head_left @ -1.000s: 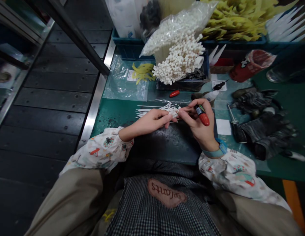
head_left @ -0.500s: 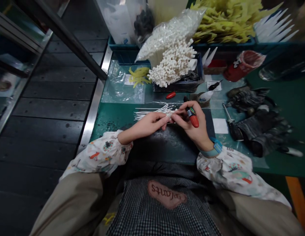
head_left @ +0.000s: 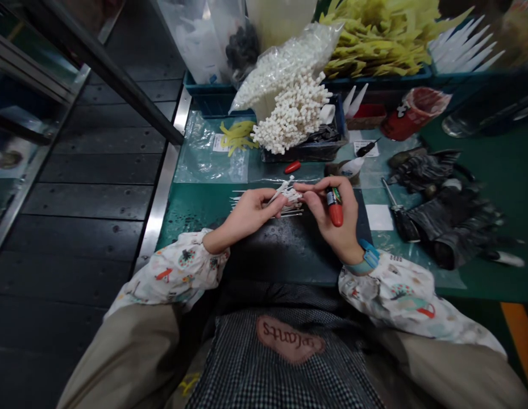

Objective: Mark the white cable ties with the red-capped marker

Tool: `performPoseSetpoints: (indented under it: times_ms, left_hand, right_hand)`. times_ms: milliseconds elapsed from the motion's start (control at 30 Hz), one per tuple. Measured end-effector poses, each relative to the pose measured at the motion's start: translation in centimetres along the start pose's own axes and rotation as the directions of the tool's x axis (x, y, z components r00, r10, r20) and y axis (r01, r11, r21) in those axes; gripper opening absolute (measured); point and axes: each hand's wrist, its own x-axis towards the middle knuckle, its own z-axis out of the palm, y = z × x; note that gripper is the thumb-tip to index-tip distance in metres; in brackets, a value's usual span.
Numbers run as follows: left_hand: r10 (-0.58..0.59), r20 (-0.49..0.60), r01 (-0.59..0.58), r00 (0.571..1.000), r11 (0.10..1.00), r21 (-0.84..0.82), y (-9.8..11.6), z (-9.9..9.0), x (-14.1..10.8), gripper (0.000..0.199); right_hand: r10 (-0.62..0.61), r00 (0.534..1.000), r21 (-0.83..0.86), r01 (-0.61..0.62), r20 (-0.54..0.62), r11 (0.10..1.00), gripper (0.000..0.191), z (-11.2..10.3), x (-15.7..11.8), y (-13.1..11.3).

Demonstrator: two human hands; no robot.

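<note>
My left hand (head_left: 253,213) is closed, with a few white cable ties (head_left: 282,187) pinched between thumb and fingers, their heads pointing up and away. In my right hand (head_left: 343,227) a red marker (head_left: 335,212) is tucked against the fingers, its red end toward me. The right fingertips are close to the ties' heads; whether they touch them I cannot tell. Beneath both hands more loose white cable ties (head_left: 294,212) lie on the dark mat (head_left: 289,250). A red marker cap (head_left: 292,167) rests just beyond them.
A bagged bundle of cable ties (head_left: 289,113) leans on a dark bin (head_left: 306,153). Yellow pieces (head_left: 238,136) lie at the left on a plastic bag. To the right are a screwdriver (head_left: 402,218), dark gloves (head_left: 447,227) and a red cup-shaped container (head_left: 412,116).
My hands have drawn slightly apart, and the ties in my left hand now stand up at a slant. The marker stays in my right hand. The view has shifted slightly.
</note>
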Motion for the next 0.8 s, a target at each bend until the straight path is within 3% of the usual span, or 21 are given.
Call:
performPoseSetpoints:
  times_ms: [133,333,567,700,767,800]
  left_hand:
    - [0.006,-0.057,-0.008,0.998,0.999,-0.038,-0.1,-0.2,0.1,0.043]
    - [0.002,-0.058,-0.006,0.998,0.997,-0.071,-0.1,-0.2,0.1,0.051]
    - [0.046,-0.060,-0.048,0.997,0.998,-0.046,0.0,-0.3,0.2,0.042]
    - [0.209,-0.113,-0.187,0.971,0.965,0.182,-0.2,-0.6,-0.1,0.036]
    - [0.405,-0.077,-0.347,0.911,0.853,0.391,-0.6,-1.0,-0.3,0.033]
    - [0.509,-0.027,-0.432,0.860,0.756,0.492,-0.8,-1.3,-0.4,0.032]
  right_hand:
    - [-0.095,0.995,-0.064,0.093,-0.019,0.994,0.014,-0.3,-0.6,-0.2]
    - [-0.101,0.994,-0.129,0.104,0.027,0.986,0.014,-0.5,-1.0,0.3]
    - [-0.167,0.983,-0.170,0.177,0.073,0.969,0.010,-0.3,-1.1,0.1]
    - [-0.168,0.985,-0.003,0.168,-0.023,0.986,0.010,-0.6,-0.3,-0.4]
    - [-0.198,0.974,0.086,0.207,-0.106,0.974,0.018,-0.9,0.5,-0.7]
    - [-0.207,0.966,0.113,0.225,-0.154,0.968,0.022,-1.2,0.8,-0.7]
